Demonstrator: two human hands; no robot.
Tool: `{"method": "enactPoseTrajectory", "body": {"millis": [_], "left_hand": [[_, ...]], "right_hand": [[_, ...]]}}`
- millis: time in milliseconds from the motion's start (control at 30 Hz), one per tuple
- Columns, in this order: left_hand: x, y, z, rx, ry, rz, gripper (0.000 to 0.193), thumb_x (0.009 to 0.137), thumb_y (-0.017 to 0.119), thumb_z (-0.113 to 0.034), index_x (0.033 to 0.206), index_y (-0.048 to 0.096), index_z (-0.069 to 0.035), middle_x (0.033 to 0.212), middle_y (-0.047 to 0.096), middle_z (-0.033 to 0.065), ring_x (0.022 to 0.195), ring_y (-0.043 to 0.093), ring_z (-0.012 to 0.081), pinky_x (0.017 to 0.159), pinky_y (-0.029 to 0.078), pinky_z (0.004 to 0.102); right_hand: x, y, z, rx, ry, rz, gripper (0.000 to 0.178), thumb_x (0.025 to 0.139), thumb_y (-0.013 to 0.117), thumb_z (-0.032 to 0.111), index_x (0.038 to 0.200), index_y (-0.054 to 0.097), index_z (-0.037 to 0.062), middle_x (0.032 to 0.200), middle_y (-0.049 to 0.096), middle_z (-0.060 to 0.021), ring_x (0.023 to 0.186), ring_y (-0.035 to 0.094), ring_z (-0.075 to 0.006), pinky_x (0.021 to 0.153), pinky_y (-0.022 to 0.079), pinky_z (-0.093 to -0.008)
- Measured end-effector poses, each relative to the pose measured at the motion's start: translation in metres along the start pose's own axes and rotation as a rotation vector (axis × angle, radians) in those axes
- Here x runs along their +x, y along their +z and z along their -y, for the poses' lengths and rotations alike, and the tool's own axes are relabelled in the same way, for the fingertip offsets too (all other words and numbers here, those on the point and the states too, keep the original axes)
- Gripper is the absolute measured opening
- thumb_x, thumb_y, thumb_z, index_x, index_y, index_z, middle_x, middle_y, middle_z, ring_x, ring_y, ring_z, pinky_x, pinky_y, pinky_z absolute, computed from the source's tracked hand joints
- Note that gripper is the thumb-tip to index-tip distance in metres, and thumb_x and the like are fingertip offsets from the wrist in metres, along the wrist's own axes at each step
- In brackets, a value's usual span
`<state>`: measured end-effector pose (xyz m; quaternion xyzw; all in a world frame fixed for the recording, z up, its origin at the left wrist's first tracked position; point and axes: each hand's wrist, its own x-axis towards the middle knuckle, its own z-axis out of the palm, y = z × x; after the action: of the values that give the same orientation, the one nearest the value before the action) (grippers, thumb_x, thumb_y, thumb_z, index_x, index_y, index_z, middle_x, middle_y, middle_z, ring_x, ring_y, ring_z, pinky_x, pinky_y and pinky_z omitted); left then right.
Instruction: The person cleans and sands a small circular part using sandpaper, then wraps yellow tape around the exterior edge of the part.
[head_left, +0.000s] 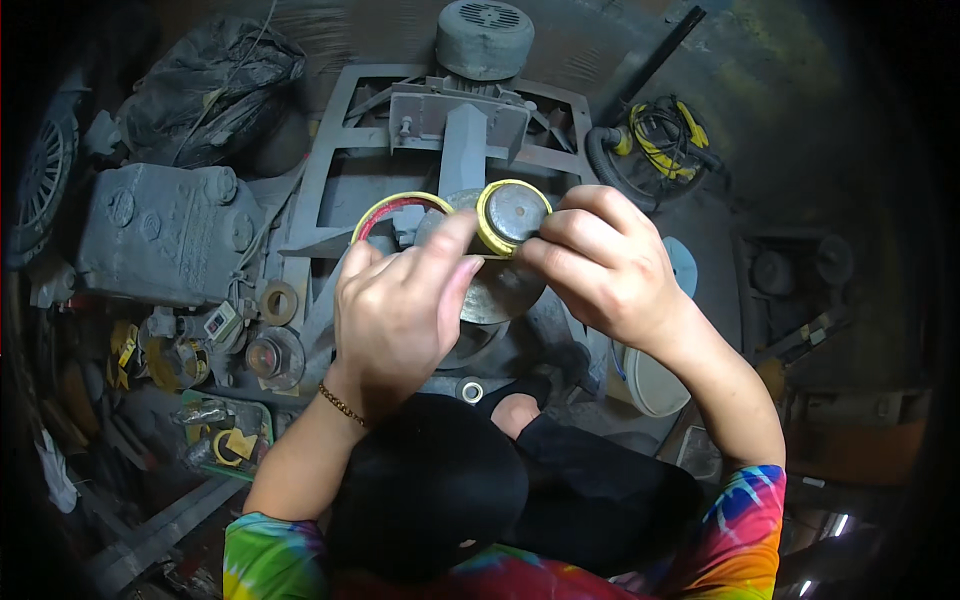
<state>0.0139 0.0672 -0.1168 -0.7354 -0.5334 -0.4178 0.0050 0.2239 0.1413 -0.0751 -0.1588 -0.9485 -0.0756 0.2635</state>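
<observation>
My left hand [395,295] is closed around the lower edge of a thin yellow ring with a red inside [402,200], which looks like a tape roll. Its forefinger and thumb point toward a dark round metal disc [519,212] with a yellow band [484,220] around its edge. My right hand [610,265] pinches the right side of that disc. A yellow strip [485,257] shows along the disc's lower edge, toward my left thumb. Fingers partly hide where the ring and strip meet. Below both hands sits a round metal plate [495,292] on a machine.
A grey metal frame [330,165] with a motor [484,40] stands ahead. To the left are a dusty grey casing [170,235], a tape roll [278,302] and a green tray [262,425]. On the right are a white bucket [655,385] and a black-and-yellow coiled hose [665,140].
</observation>
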Motion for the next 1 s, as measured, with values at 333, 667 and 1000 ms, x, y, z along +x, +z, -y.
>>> {"method": "enactPoseTrajectory", "body": {"millis": [333,667,1000], "left_hand": [[-0.002,-0.002,0.004,0.039,0.12,0.011,0.031,0.082,0.077,-0.009,0.112,0.073,-0.007,0.062,0.053,0.0037,0.053,0.052,0.0188,0.061,0.033,0.0336],[-0.003,0.004,0.011,0.007,0.144,-0.035,0.03,0.081,0.078,-0.01,0.111,0.074,-0.007,0.062,0.052,0.0016,0.053,0.052,0.0179,0.062,0.035,0.0333],[0.001,0.009,0.022,-0.194,0.192,-0.07,0.026,0.082,0.076,-0.01,0.106,0.074,-0.001,0.07,0.063,0.0042,0.06,0.06,0.0204,0.065,0.039,0.0323]], "right_hand": [[-0.007,0.011,0.008,-0.167,-0.128,-0.103,0.03,0.065,0.067,0.015,0.092,0.071,0.0017,0.089,0.062,-0.006,0.086,0.063,-0.0232,0.07,0.053,-0.0331],[0.008,0.005,0.015,0.018,0.122,0.037,0.019,0.072,0.071,0.004,0.089,0.062,0.0019,0.087,0.056,-0.0104,0.083,0.059,-0.0285,0.075,0.051,-0.037],[0.008,0.003,0.011,0.049,0.092,0.057,0.02,0.074,0.073,0.005,0.09,0.061,0.0015,0.09,0.056,-0.0109,0.087,0.058,-0.0303,0.077,0.05,-0.0378]]}}
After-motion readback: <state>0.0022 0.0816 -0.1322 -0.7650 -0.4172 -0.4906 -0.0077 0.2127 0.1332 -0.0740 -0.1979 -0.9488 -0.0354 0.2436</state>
